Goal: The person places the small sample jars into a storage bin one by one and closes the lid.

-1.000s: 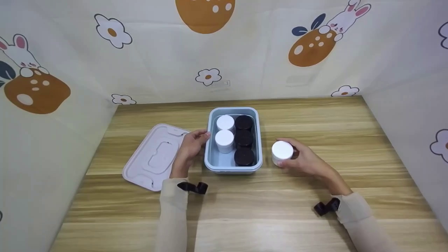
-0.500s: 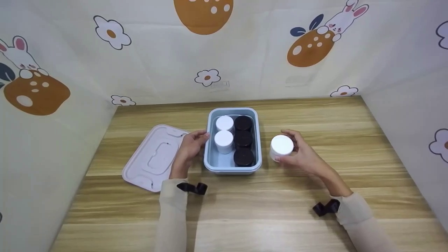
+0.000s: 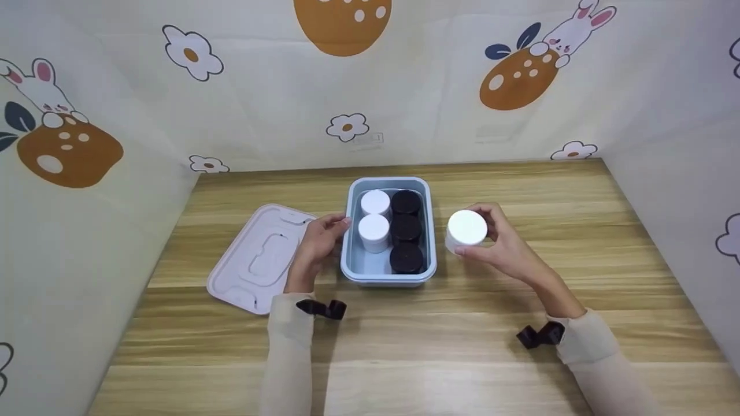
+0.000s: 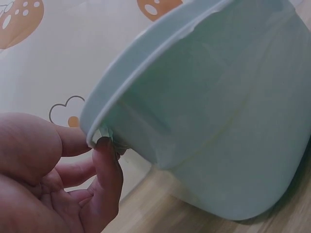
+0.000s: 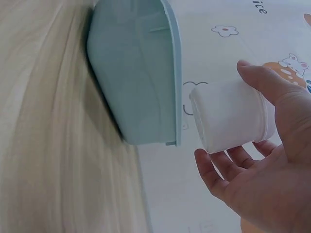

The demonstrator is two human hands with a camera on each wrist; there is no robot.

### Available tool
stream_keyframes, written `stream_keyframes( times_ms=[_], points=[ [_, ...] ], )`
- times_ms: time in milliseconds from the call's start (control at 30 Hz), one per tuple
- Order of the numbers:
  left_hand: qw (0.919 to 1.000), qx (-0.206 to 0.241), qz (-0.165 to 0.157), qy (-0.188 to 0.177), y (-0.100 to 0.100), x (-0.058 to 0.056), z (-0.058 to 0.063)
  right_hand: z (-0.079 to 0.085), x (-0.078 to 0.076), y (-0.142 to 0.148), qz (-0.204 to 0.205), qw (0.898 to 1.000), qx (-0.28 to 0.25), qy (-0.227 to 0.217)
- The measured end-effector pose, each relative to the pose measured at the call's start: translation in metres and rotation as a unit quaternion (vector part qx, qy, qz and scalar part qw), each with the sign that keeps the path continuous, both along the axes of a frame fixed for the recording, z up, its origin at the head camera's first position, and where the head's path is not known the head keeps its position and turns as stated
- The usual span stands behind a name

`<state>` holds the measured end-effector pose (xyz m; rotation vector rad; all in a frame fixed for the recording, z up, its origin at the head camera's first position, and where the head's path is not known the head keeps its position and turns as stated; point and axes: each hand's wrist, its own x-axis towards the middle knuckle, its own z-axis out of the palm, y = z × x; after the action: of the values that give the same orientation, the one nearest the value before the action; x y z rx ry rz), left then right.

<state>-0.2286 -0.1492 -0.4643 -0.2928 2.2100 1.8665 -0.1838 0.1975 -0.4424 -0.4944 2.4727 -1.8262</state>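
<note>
A light blue plastic box (image 3: 364, 277) stands on the table with two white-lidded jars (image 3: 374, 229) down its left side and three black-lidded jars (image 3: 406, 258) down its right. My left hand (image 3: 316, 245) pinches the box's left rim; the left wrist view has thumb and fingers on that rim (image 4: 141, 60). Right of the box, my right hand (image 3: 506, 242) grips another white jar (image 3: 467, 228) between thumb and fingers. In the right wrist view this jar (image 5: 228, 116) is held off the table, apart from the box wall (image 5: 133, 73).
A pale pinkish lid (image 3: 254, 260) lies flat on the wooden table (image 3: 416, 358), left of the box and partly behind my left hand. A patterned cloth wall (image 3: 277, 104) borders the table at the back and sides.
My right hand has raised the white jar from low beside the box, and it now appears higher and larger. The left hand stays on the box rim.
</note>
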Motion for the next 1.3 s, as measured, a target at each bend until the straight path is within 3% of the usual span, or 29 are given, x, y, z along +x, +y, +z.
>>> stream_keyframes(
  times_ms=[367, 600, 1000, 1300],
  points=[
    [1.0000, 0.002, 0.002, -0.009, 0.002, -0.002, 0.002, 0.021, -0.005, -0.019, 0.020, 0.995, 0.077, 0.056],
    [0.9997, -0.015, -0.002, -0.018, 0.002, -0.002, 0.003, 0.031, -0.009, -0.037, 0.042, 0.992, 0.081, 0.087],
    [1.0000, -0.008, -0.003, -0.005, 0.001, -0.001, 0.001, 0.043, -0.015, -0.068, 0.100, 0.984, 0.113, 0.091],
    [0.9997, -0.014, -0.007, -0.020, 0.000, -0.002, 0.003, 0.036, -0.021, -0.086, 0.131, 0.982, 0.112, 0.075]
  ],
)
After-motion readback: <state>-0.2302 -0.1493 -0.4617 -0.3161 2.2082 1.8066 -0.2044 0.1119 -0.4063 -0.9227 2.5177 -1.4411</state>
